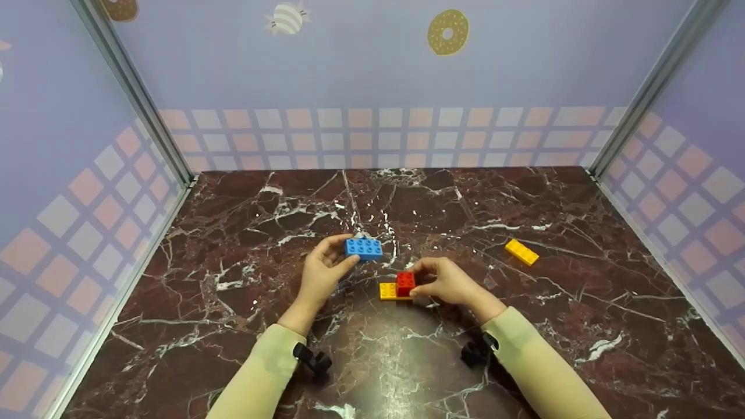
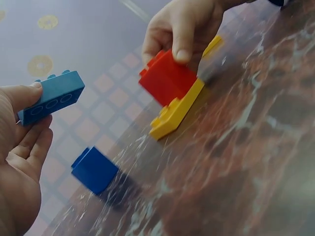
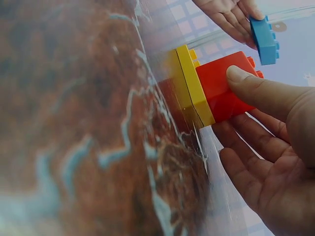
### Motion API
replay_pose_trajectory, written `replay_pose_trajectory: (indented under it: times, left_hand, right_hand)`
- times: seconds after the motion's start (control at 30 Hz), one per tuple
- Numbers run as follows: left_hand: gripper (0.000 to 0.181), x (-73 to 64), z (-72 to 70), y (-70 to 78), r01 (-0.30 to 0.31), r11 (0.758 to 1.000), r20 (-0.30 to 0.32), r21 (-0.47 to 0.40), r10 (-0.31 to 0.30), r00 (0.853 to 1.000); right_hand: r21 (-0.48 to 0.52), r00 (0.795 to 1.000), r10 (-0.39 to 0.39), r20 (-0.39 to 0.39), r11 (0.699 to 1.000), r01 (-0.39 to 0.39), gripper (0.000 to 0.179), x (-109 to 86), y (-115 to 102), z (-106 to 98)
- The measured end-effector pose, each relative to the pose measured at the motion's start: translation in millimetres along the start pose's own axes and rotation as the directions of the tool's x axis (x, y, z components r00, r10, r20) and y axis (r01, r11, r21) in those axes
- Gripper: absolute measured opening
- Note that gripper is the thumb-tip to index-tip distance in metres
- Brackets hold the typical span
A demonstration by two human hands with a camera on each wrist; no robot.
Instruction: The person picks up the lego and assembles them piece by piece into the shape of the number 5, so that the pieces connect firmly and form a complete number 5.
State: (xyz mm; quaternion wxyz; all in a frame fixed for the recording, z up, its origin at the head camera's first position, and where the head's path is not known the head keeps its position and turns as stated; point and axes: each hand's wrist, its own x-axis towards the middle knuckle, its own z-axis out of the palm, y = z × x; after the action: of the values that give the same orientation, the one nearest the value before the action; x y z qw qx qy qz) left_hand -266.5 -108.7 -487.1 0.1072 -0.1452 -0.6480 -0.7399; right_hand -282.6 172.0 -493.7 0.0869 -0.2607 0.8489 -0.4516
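My left hand [image 1: 321,269] pinches a light blue toy brick [image 1: 364,249] with several studs on top, thumb on its near side. The left wrist view shows this brick raised above the table, with a dark blue brick [image 2: 95,170] standing on the table below it. My right hand [image 1: 447,281] grips a red brick [image 3: 224,83] between thumb and fingers. That red brick sits on the right end of a flat yellow brick [image 1: 387,290], whose left studs stay uncovered. In the right wrist view, the red and yellow bricks are pressed together close over the table.
A second flat yellow brick [image 1: 522,252] lies apart on the right side of the dark red marbled table [image 1: 244,349]. Patterned lilac walls [image 1: 372,75] enclose the table at the back and both sides. A black camera mount is strapped on each wrist.
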Motion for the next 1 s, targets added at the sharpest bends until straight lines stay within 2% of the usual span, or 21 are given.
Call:
replay_pose_trajectory:
  times: [0.23, 0.47, 0.6, 1.0]
  left_hand:
    - [0.047, -7.4, 14.6, 2.1, 0.058, 0.997, 0.052, -0.057, -0.055, 0.997]
    - [0.046, -13.0, 25.9, -3.6, 0.09, 0.994, 0.127, -0.061, -0.081, 0.989]
    - [0.045, -15.7, 30.0, -6.3, 0.11, 0.993, 0.14, -0.047, -0.103, 0.985]
    - [0.044, -19.8, 38.2, -11.5, 0.143, 0.989, 0.162, -0.042, -0.135, 0.978]
  right_hand:
    - [0.0, 1.0, 0.006, 0.001, 1.0, -0.006, 0.031, 0.6, 0.3, 1.3]
    - [-0.008, 1.0, -0.01, -0.01, 1.0, 0.01, 0.031, 0.5, 0.2, 1.1]
    - [-0.012, 1.0, -0.009, -0.012, 1.0, 0.009, 0.031, 0.5, 0.0, 1.5]
    - [0.066, 1.0, -0.014, -0.016, 0.998, 0.015, 0.031, 0.8, -0.7, 4.0]
